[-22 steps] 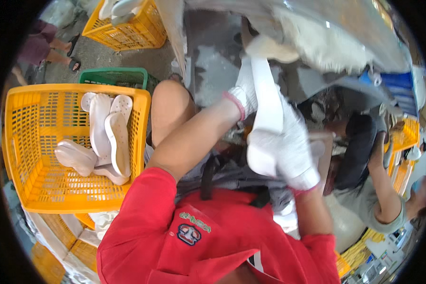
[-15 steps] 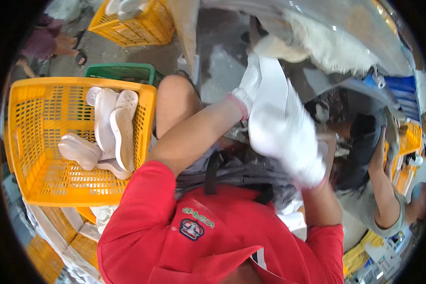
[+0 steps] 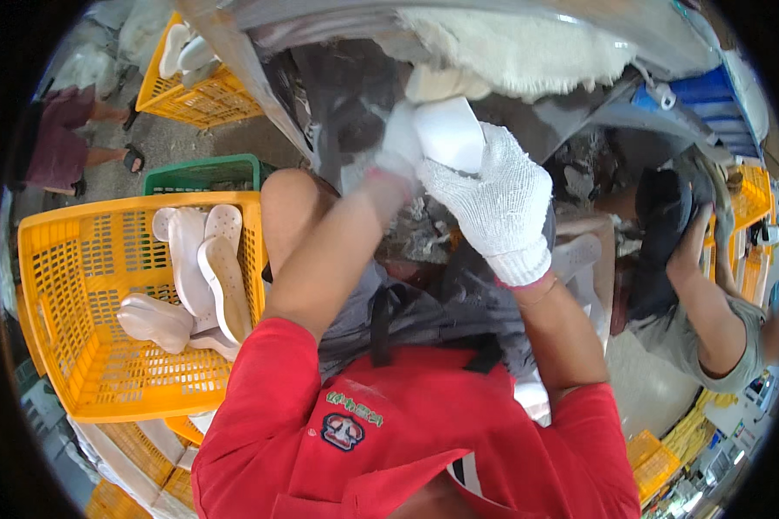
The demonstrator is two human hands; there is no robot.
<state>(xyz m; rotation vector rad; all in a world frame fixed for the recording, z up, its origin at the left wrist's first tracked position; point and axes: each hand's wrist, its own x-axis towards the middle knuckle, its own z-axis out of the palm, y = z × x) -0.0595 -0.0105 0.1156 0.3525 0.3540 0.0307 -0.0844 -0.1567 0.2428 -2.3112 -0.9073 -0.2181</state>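
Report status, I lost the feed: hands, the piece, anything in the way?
Both gloved hands up, right hand and left hand gripping one white sole. More soles in yellow crate at left. Nothing in the way.

Bright, even daylight; fisheye bends the dark rim, and the left hand (image 3: pixel 400 143) seems motion-blurred.

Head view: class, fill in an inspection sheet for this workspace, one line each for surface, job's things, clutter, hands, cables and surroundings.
Surface: grey machine bed ahead, partly covered by a fluffy white mat.
Job's things: white shoe sole held up in both hands.
Clutter: yellow crate at the person's left holds several white soles; green crate behind it.
Hands: left hand and right hand, both in white knit gloves, grip the sole.
Cables: nothing seen.
Surroundings: second yellow crate further off; co-worker's arm at right; another person at far left.
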